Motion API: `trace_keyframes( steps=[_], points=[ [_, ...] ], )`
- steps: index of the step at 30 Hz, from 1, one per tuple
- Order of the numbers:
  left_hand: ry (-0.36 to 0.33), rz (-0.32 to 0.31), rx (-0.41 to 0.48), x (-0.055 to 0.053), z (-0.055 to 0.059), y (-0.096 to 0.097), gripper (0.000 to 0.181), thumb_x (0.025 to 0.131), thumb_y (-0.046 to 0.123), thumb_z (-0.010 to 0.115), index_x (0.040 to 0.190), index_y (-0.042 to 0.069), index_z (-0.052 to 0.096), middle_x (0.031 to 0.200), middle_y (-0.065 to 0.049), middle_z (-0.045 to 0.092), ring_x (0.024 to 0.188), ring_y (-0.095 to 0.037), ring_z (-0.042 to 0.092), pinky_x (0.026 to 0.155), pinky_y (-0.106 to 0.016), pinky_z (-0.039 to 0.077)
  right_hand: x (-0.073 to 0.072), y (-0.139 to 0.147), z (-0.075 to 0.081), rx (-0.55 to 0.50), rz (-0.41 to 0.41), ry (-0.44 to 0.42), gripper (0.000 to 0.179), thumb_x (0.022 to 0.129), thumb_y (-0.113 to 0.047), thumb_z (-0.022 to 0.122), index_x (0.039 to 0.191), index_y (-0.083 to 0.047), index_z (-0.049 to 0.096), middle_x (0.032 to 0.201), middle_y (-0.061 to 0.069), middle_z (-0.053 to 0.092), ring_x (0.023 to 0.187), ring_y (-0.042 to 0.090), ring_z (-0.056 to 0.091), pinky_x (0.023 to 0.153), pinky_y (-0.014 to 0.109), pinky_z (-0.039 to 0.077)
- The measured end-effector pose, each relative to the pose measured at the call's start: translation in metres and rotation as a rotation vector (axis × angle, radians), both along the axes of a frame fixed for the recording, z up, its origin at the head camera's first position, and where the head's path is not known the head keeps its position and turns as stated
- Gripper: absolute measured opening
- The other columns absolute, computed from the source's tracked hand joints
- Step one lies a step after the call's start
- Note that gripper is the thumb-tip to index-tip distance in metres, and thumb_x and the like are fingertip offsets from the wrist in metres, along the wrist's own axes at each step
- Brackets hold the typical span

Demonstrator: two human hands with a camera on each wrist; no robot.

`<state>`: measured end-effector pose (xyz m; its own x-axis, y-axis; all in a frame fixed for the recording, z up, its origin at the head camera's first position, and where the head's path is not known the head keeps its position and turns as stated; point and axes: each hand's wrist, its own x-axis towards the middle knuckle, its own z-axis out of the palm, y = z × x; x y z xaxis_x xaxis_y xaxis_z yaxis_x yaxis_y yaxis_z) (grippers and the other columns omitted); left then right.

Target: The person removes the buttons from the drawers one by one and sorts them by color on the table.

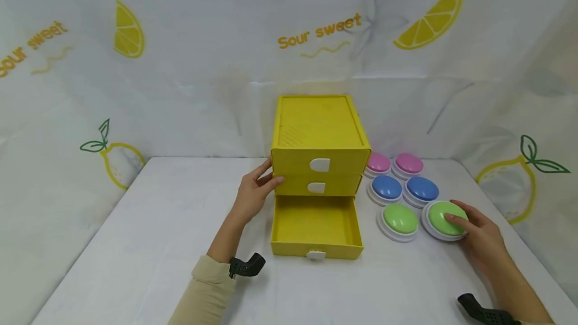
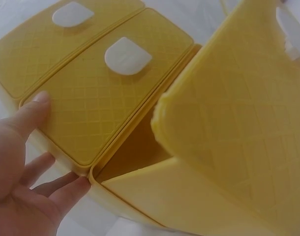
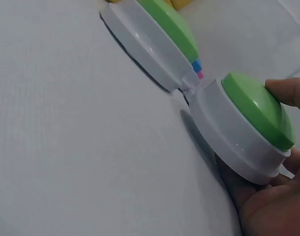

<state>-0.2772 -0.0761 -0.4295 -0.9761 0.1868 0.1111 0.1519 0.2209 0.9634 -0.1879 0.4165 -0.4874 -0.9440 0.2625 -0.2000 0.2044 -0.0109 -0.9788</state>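
Note:
A yellow drawer cabinet (image 1: 321,122) with white tabs stands at the back middle of the table. Its bottom drawer (image 1: 316,219) is pulled out, and nothing shows inside. My left hand (image 1: 255,192) holds the cabinet's left front corner; in the left wrist view the thumb (image 2: 39,105) lies on the middle drawer's front (image 2: 101,93) and the fingers on the side. On the right, my right hand (image 1: 485,239) grips a green push button (image 1: 444,218) with a white round base, thumb on the dome and fingers beneath. The right wrist view shows this base tilted, its near edge raised off the table.
Another green push button (image 1: 401,218) sits just left of the held one. Behind it are two blue push buttons (image 1: 386,188) and two pink ones (image 1: 408,163), beside the cabinet. A white lemon-print sheet (image 1: 203,64) hangs behind the white table (image 1: 158,224).

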Motion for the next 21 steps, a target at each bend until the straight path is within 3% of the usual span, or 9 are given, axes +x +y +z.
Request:
trace_keyframes(
  steps=[2,4,8,10,13,15,18,20,21],
  points=[
    [-0.002,0.002,0.004,0.000,0.000,-0.001,0.068,0.095,0.035,0.071,0.155,0.032,0.040,0.162,0.010,0.039,0.144,-0.024,0.049,0.113,-0.042,0.047,-0.002,-0.001,0.000,0.159,-0.004,-0.052,0.060,0.099,-0.039,0.065,0.152,-0.038,0.040,0.154,-0.023,0.036,0.158,0.004,0.007,0.128,0.021,0.012],
    [-0.003,0.001,0.007,0.001,0.001,-0.001,0.067,0.096,0.034,0.071,0.155,0.031,0.040,0.162,0.010,0.039,0.144,-0.024,0.049,0.113,-0.042,0.047,-0.003,-0.003,0.002,0.345,0.013,-0.079,0.071,0.098,-0.048,0.062,0.160,-0.026,0.032,0.167,-0.012,0.025,0.160,0.025,0.006,0.131,0.038,0.014],
    [0.011,-0.009,0.010,0.001,0.002,0.000,0.067,0.097,0.033,0.069,0.156,0.029,0.039,0.163,0.007,0.038,0.144,-0.026,0.048,0.114,-0.042,0.046,-0.002,-0.007,0.008,0.632,0.044,-0.070,0.081,0.099,-0.053,0.057,0.157,-0.002,0.032,0.162,0.031,0.025,0.150,0.052,0.020,0.120,0.068,0.022],
    [0.016,-0.011,0.014,0.001,0.002,0.000,0.067,0.097,0.033,0.069,0.157,0.027,0.039,0.163,0.006,0.038,0.144,-0.026,0.048,0.114,-0.043,0.046,-0.001,-0.008,0.010,0.726,0.048,-0.049,0.078,0.099,-0.052,0.056,0.153,0.001,0.037,0.156,0.034,0.034,0.144,0.055,0.031,0.113,0.067,0.034],
    [0.016,-0.010,0.018,0.002,0.002,0.000,0.067,0.097,0.033,0.069,0.157,0.027,0.039,0.163,0.005,0.038,0.144,-0.027,0.048,0.114,-0.043,0.046,0.003,-0.006,0.007,0.821,0.029,0.015,0.069,0.099,-0.048,0.059,0.145,0.002,0.048,0.145,0.035,0.047,0.124,0.033,0.057,0.094,0.033,0.051],
    [0.016,-0.012,0.017,0.002,0.002,0.000,0.067,0.097,0.033,0.069,0.157,0.027,0.038,0.163,0.005,0.037,0.144,-0.027,0.048,0.114,-0.043,0.046,0.006,-0.004,0.003,0.839,0.008,0.058,0.064,0.097,-0.048,0.062,0.140,0.000,0.054,0.133,0.011,0.064,0.109,0.001,0.057,0.079,0.014,0.042],
    [0.017,-0.018,0.016,0.002,0.002,0.000,0.068,0.097,0.033,0.069,0.157,0.026,0.038,0.164,0.005,0.037,0.145,-0.027,0.048,0.114,-0.043,0.046,0.008,-0.002,-0.003,0.841,-0.025,0.069,0.064,0.097,-0.049,0.063,0.139,-0.002,0.056,0.132,0.008,0.065,0.109,0.001,0.057,0.073,0.002,0.032],
    [0.017,-0.016,0.015,0.002,0.002,0.000,0.068,0.097,0.034,0.069,0.157,0.027,0.038,0.163,0.005,0.037,0.144,-0.027,0.048,0.114,-0.043,0.046,0.009,-0.002,-0.005,0.835,-0.026,0.070,0.066,0.096,-0.049,0.063,0.141,-0.002,0.054,0.136,0.008,0.063,0.128,0.023,0.057,0.077,-0.003,0.028],
    [0.017,-0.015,0.016,0.002,0.002,0.000,0.068,0.097,0.033,0.069,0.157,0.027,0.038,0.163,0.005,0.037,0.144,-0.027,0.048,0.114,-0.043,0.046,0.009,-0.003,-0.006,0.843,-0.025,0.063,0.068,0.097,-0.050,0.063,0.143,-0.001,0.053,0.141,0.020,0.058,0.131,0.037,0.052,0.081,-0.004,0.028]
  ],
)
